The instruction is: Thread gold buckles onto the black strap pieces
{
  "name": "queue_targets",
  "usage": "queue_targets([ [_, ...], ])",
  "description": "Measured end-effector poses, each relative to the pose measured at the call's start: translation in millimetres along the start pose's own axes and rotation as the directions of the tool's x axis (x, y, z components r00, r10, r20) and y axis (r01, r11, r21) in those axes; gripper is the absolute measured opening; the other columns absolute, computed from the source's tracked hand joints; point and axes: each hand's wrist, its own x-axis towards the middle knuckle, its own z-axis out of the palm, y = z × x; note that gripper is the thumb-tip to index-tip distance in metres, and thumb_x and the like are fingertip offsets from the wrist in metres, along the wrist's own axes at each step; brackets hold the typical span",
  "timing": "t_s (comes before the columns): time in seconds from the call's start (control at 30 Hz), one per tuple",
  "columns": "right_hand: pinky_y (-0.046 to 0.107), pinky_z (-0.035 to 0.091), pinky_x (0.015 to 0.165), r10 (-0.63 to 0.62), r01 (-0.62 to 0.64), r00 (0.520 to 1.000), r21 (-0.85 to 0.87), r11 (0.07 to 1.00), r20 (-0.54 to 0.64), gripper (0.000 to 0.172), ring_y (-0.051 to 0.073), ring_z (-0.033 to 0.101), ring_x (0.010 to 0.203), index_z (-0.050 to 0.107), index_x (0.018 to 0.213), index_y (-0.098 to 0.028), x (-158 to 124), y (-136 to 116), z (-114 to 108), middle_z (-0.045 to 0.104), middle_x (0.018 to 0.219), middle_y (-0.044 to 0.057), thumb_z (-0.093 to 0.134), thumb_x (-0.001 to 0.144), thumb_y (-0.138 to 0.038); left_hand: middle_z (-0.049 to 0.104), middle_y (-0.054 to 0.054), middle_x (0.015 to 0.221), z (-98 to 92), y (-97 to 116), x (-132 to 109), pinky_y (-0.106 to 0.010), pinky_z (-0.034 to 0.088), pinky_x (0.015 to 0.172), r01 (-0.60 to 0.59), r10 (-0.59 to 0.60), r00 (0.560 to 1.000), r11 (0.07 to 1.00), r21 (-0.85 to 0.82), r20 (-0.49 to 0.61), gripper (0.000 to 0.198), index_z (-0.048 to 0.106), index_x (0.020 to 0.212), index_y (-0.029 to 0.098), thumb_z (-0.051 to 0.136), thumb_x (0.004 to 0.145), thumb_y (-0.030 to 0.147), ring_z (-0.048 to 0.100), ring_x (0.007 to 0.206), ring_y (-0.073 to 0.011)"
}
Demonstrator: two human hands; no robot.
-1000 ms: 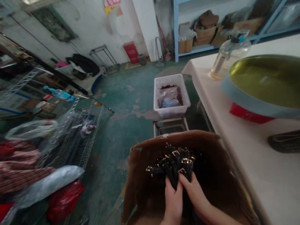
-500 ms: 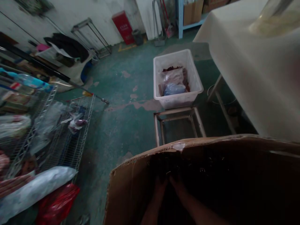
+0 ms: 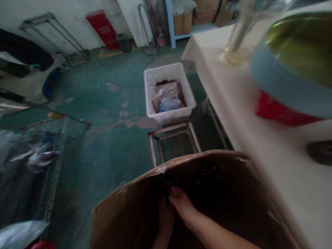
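Both of my hands reach down into a deep cardboard box point(image 3: 111, 214). My right hand point(image 3: 179, 197) is bent at the wrist, its fingers curled closed near the far wall; what they hold is lost in the dark. Just left of it and lower, my left hand point(image 3: 166, 205) sits in deep shadow, and its fingers cannot be made out. Around and beyond the hands lie dark items point(image 3: 192, 181) with small shiny metal bits, too dim to name.
Beyond the box stand a metal frame stool point(image 3: 171, 130) and a white plastic bin point(image 3: 190, 98) with bags and brown pieces. To the right, a covered table point(image 3: 220, 83) carries a large tape roll point(image 3: 282, 74). A wire rack point(image 3: 55, 176) is at left.
The view has swung right, bringing more of the table and the tape roll into sight. My right hand has come up a little and its fingers are now curled.
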Motion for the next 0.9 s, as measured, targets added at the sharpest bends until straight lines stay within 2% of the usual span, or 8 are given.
queue_targets([
  [0.07, 0.037, 0.047, 0.086, -0.093, 0.095, 0.992, 0.024, 0.995, -0.085, 0.037, 0.022, 0.061, 0.093, 0.06, 0.105, -0.016, -38.5, -46.2, -28.4, 0.066, 0.099, 0.008, 0.053, 0.069, -0.015, 0.054, -0.007, 0.113, 18.3, 43.5, -35.5, -0.039, 0.048, 0.079, -0.239, 0.24, 0.962, 0.971, -0.022, 0.127, 0.031, 0.051, 0.112, 0.017, 0.051, 0.084, 0.031, 0.056, 0.095, -0.0198],
  [0.13, 0.034, 0.047, 0.086, -0.389, 0.386, 0.916, -0.047, 0.921, -0.096, 0.038, 0.02, 0.06, 0.093, 0.059, 0.106, -0.023, -82.0, -80.7, -77.1, 0.064, 0.103, 0.003, 0.056, 0.069, -0.015, 0.056, -0.007, 0.111, 34.1, 84.3, -74.3, -0.039, 0.049, 0.078, -0.471, 0.477, 0.835, 0.877, -0.093, 0.275, 0.03, 0.052, 0.111, 0.017, 0.05, 0.084, 0.031, 0.057, 0.093, -0.019],
  [0.23, 0.034, 0.047, 0.086, -0.702, 0.588, 0.64, -0.389, 0.71, -0.313, 0.037, 0.02, 0.057, 0.098, 0.055, 0.11, -0.026, -150.3, -89.1, -173.5, 0.061, 0.106, 0.004, 0.055, 0.074, -0.016, 0.062, -0.003, 0.101, 51.7, 146.5, -117.9, -0.034, 0.049, 0.08, -0.719, 0.747, 0.514, 0.643, -0.263, 0.423, 0.021, 0.06, 0.099, 0.024, 0.049, 0.083, 0.032, 0.059, 0.091, -0.0188],
  [0.3, 0.034, 0.047, 0.085, -0.718, 0.451, 0.434, -0.559, 0.696, -0.544, 0.031, 0.019, 0.056, 0.098, 0.053, 0.109, -0.024, -187.6, -66.3, -242.2, 0.06, 0.104, 0.006, 0.046, 0.08, -0.016, 0.064, 0.0, 0.098, 70.3, 196.6, -139.5, -0.03, 0.047, 0.086, -0.813, 0.85, 0.242, 0.441, -0.38, 0.468, 0.018, 0.063, 0.093, 0.029, 0.05, 0.08, 0.031, 0.059, 0.093, -0.0178],
  [0.33, 0.034, 0.047, 0.085, -0.696, 0.363, 0.377, -0.594, 0.718, -0.611, 0.028, 0.019, 0.056, 0.096, 0.052, 0.109, -0.022, -200.6, -50.8, -276.4, 0.06, 0.102, 0.007, 0.045, 0.082, -0.017, 0.064, -0.001, 0.101, 84.3, 224.1, -150.4, -0.029, 0.046, 0.087, -0.864, 0.863, 0.041, 0.284, -0.415, 0.504, 0.022, 0.061, 0.099, 0.028, 0.047, 0.081, 0.028, 0.059, 0.095, -0.0178],
  [0.37, 0.033, 0.048, 0.081, -0.669, 0.284, 0.356, -0.606, 0.743, -0.652, 0.026, 0.019, 0.058, 0.091, 0.053, 0.107, -0.021, -209.5, -35.5, -310.2, 0.06, 0.1, 0.008, 0.044, 0.083, -0.02, 0.064, -0.002, 0.101, 101.7, 252.3, -161.6, -0.029, 0.046, 0.087, -0.896, 0.84, -0.039, 0.21, -0.391, 0.541, 0.026, 0.059, 0.103, 0.026, 0.044, 0.083, 0.023, 0.059, 0.094, -0.0171],
  [0.6, 0.034, 0.044, 0.072, -0.39, -0.182, 0.301, -0.454, 0.872, -0.87, 0.029, 0.021, 0.059, 0.078, 0.054, 0.105, -0.015, -197.6, -16.6, -493.7, 0.06, 0.095, 0.012, 0.045, 0.081, -0.028, 0.06, -0.015, 0.103, 254.6, 396.2, -208.3, -0.045, 0.038, 0.088, -0.948, 0.856, 0.195, 0.289, -0.131, 0.479, 0.028, 0.059, 0.102, 0.014, 0.052, 0.076, 0.019, 0.054, 0.1, -0.0302],
  [0.9, 0.026, 0.041, 0.067, -0.42, 0.154, 0.393, -0.392, 0.907, -0.818, 0.021, 0.017, 0.054, 0.074, 0.06, 0.089, -0.016, -161.2, -11.4, -512.8, 0.065, 0.08, 0.007, 0.046, 0.074, -0.009, 0.062, -0.01, 0.101, 313.6, 364.4, -262.3, -0.036, 0.039, 0.089, -0.768, 0.774, 0.368, 0.566, -0.302, 0.514, 0.02, 0.059, 0.095, 0.018, 0.046, 0.08, 0.017, 0.054, 0.101, -0.0223],
])
